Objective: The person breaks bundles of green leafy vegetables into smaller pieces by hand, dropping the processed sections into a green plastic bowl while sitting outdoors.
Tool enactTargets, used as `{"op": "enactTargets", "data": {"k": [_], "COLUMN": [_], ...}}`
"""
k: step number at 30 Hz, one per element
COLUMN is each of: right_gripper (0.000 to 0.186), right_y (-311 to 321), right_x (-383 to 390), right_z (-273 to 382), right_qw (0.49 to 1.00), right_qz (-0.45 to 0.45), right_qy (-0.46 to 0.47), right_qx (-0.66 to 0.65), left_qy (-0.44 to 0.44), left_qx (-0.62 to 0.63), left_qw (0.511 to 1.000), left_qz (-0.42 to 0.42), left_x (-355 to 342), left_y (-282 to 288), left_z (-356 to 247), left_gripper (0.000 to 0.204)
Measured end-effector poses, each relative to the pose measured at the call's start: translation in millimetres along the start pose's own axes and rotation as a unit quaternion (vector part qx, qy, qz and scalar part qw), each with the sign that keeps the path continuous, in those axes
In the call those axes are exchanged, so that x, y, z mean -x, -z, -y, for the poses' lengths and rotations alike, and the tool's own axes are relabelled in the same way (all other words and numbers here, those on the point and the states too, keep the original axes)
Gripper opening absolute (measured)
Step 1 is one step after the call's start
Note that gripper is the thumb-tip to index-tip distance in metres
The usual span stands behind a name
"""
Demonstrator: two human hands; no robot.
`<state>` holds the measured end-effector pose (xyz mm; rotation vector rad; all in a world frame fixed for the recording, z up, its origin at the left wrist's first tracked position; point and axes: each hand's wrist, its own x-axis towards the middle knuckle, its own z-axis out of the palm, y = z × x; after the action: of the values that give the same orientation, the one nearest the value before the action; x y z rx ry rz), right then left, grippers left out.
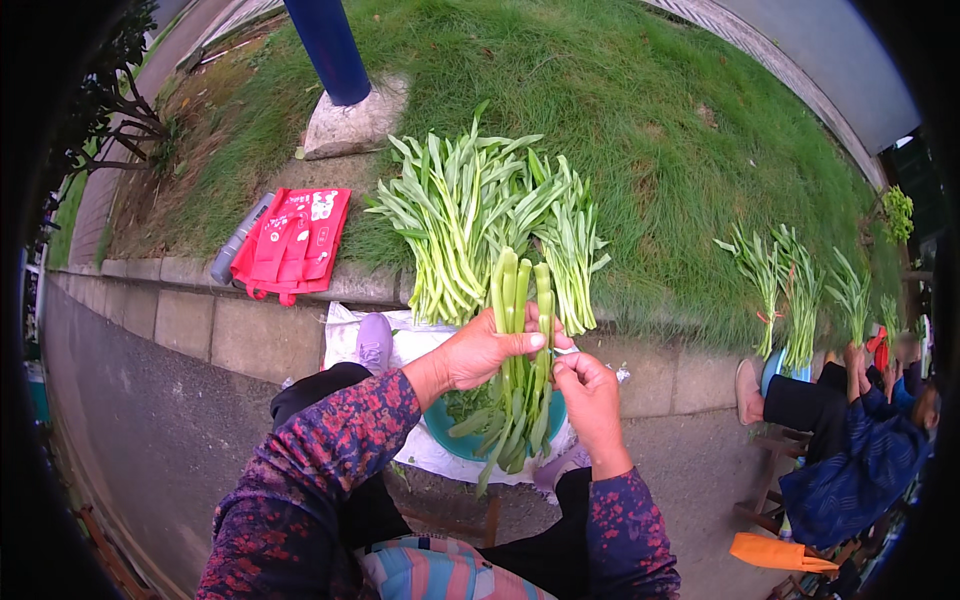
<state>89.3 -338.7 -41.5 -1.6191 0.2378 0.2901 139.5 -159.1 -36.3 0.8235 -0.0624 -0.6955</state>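
Note:
My left hand (480, 352) is wrapped round a small bunch of leafy green stalks (514, 290), thick pale cut ends up and leaves hanging down. The thumb lies across the front of the stalks. At the bunch's right side, my right hand (592, 392) has thumb and forefinger pinched against the rightmost stalk; what sits between the fingertips is too small to make out. Below the bunch is a teal basin (440, 428) with loose green leaves in it, partly hidden by the bunch. A white sheet (408, 343) lies under the basin.
Ahead, a pile of leafy stalks (450, 220) lies on the grass by the stone kerb (240, 330). Left of it are a red bag (295, 240) and a grey cylinder (240, 240). A blue post (328, 50) stands behind. At right, another person (850, 470) sits near upright bundled greens (800, 300).

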Motion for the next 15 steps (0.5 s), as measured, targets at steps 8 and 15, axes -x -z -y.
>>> {"op": "enactTargets", "data": {"k": [8,15], "right_gripper": [0.01,0.009], "right_y": [17.5,31.1], "right_x": [-7.5,-5.4], "right_z": [8.0,24.7], "right_qw": [0.986,0.995], "right_qz": [-0.07,-0.043], "right_qy": [-0.045,-0.014], "right_qx": [-0.143,-0.093], "left_qy": [-0.017,-0.019], "left_qx": [-0.048,-0.198], "left_qw": [0.999,0.98], "left_qz": [0.008,0.006], "left_x": [3.1,8.9], "left_y": [-2.2,-3.3], "left_z": [-2.5,0.0], "left_gripper": [0.036,0.033]}}
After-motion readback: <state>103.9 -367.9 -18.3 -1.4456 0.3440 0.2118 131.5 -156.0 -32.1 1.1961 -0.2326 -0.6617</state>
